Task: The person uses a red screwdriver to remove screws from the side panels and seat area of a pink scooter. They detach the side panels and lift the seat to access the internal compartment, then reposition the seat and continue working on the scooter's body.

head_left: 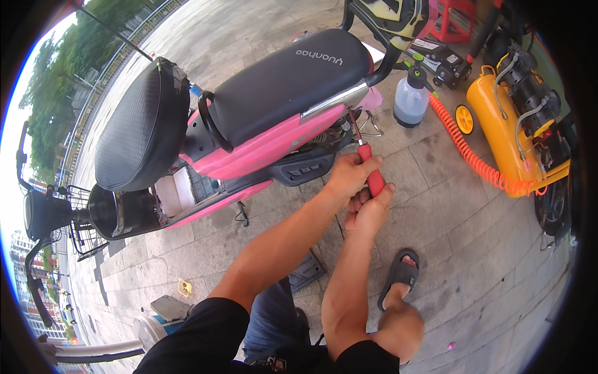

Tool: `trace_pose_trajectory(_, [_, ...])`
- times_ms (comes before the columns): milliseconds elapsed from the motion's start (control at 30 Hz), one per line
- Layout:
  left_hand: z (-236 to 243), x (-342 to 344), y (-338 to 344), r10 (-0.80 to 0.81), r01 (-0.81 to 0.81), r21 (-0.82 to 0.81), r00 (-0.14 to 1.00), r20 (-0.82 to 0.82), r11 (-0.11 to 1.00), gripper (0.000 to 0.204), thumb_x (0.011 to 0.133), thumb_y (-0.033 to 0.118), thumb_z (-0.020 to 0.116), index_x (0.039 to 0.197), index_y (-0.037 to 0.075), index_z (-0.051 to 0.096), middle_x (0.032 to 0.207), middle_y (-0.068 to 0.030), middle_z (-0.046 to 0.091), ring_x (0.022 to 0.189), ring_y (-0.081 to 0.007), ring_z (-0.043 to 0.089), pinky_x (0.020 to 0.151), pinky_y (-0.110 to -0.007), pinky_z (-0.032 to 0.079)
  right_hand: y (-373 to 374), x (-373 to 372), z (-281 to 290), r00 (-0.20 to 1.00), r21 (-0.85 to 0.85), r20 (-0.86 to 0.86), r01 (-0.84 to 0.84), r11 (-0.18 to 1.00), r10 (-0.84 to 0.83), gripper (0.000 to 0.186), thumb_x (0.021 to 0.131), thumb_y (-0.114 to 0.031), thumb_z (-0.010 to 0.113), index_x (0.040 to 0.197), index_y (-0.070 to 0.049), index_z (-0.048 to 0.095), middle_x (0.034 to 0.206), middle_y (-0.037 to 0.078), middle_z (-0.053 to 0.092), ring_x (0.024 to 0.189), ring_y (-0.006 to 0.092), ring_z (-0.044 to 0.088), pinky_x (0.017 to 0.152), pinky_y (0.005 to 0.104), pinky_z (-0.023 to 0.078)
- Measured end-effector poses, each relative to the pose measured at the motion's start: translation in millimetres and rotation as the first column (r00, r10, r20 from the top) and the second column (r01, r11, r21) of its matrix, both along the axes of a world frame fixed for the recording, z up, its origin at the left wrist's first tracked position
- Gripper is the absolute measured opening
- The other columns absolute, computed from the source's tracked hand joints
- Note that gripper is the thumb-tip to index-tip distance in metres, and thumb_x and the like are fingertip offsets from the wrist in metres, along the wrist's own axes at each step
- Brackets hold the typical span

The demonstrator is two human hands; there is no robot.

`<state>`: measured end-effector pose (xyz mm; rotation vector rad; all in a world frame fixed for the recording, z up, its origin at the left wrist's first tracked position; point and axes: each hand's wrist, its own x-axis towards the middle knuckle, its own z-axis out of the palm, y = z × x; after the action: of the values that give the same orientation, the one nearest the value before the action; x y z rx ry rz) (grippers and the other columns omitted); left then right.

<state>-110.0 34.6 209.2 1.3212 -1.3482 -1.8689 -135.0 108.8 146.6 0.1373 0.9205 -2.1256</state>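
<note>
A pink electric scooter (265, 146) lies across the view with a black seat (274, 81). My left hand (354, 176) grips the upper end of a red-handled screwdriver (375, 177), and my right hand (367, 209) is wrapped round the lower end of the same handle, just below it. The screwdriver's metal shaft points up and away from me to the edge of the pink rear side panel, below the silver trim (333, 103); whether its tip touches there I cannot tell. A black quilted seat back or cushion (140, 128) stands at the scooter's front left.
A plastic spray bottle (409, 100) stands behind the screwdriver. At right are a yellow air compressor (489, 124) with a coiled orange hose (461, 140), a black jack-like tool (445, 59) and a red stool (448, 19). Railing, trees and buildings show at left.
</note>
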Motion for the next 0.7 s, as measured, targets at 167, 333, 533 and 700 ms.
trace_pose_trajectory(167, [-7.1, 0.9, -6.0, 0.022, -0.015, 0.056, 0.991, -0.135, 0.998, 0.036, 0.091, 0.035, 0.072, 0.086, 0.0, 0.066, 0.076, -0.0054, 0.064, 0.069, -0.0116, 0.056, 0.062, -0.03, 0.046, -4.3, 9.6, -0.6, 0.549, 0.09, -0.814, 0.441, 0.893, -0.189, 0.04, 0.102, -0.036, 0.055, 0.117, 0.001, 0.054, 0.107, 0.013, 0.057, 0.082, 0.0149, 0.056, 0.065, 0.0259, 0.047])
trace_pose_trajectory(333, [-10.2, 1.8, -5.1, 0.052, -0.053, -0.014, 0.997, -0.066, 0.999, 0.036, 0.092, 0.037, 0.072, 0.088, 0.002, 0.067, 0.073, -0.0028, 0.062, 0.063, -0.0104, 0.053, 0.058, -0.029, 0.044, 6.3, 5.5, 2.1, 0.998, 0.099, -0.051, -0.027, 0.995, 0.032, 0.041, 0.104, -0.038, 0.052, 0.115, 0.0, 0.057, 0.095, 0.01, 0.06, 0.073, 0.0134, 0.056, 0.064, 0.0258, 0.044])
trace_pose_trajectory(533, [-4.4, 2.1, -9.1, 0.024, -0.02, 0.034, 0.994, -0.104, 0.999, 0.033, 0.092, 0.038, 0.071, 0.089, 0.005, 0.067, 0.076, -0.0011, 0.063, 0.064, -0.0087, 0.053, 0.057, -0.025, 0.042, -11.6, 9.2, -2.1, 0.697, 0.162, -0.679, 0.449, 0.879, -0.231, 0.038, 0.104, -0.034, 0.052, 0.117, 0.001, 0.055, 0.099, 0.011, 0.061, 0.076, 0.0135, 0.058, 0.065, 0.0245, 0.044])
trace_pose_trajectory(700, [-3.9, -2.6, -12.2, -0.014, 0.019, 0.035, 0.99, -0.143, 0.999, 0.032, 0.093, 0.037, 0.071, 0.09, 0.006, 0.066, 0.077, -0.0006, 0.062, 0.066, -0.0089, 0.054, 0.059, -0.025, 0.043, 0.4, -3.5, 3.3, 0.956, 0.098, -0.279, 0.12, 0.988, -0.088, 0.042, 0.103, -0.038, 0.05, 0.12, 0.001, 0.051, 0.096, 0.009, 0.058, 0.072, 0.0112, 0.053, 0.06, 0.0231, 0.041])
